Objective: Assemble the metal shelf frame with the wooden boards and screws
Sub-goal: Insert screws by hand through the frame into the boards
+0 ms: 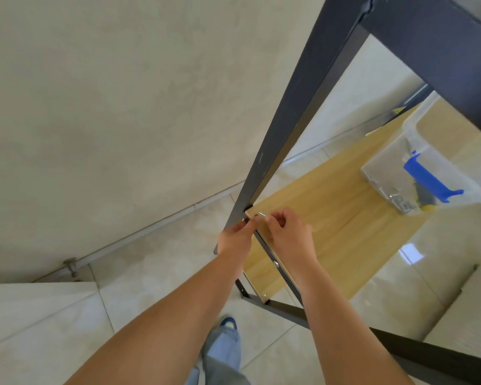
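Observation:
A tall black metal shelf frame point(295, 112) stands in front of me, its near upright running from the top right down to the floor. A light wooden board point(339, 218) lies low in the frame as a shelf. At the board's near left corner my right hand point(286, 234) pinches a small silver hex key point(261, 214) set at a screw there. My left hand point(235, 238) grips the frame's edge right beside that corner. Another screw head point(276, 263) shows further along the board's black edge rail.
A clear plastic bin point(439, 159) with a blue latch and small metal parts stands on the board at the right. A grey wall fills the left, glossy floor tiles lie below. My leg and blue shoe point(228, 323) are under my arms. A cardboard box point(456, 298) sits right.

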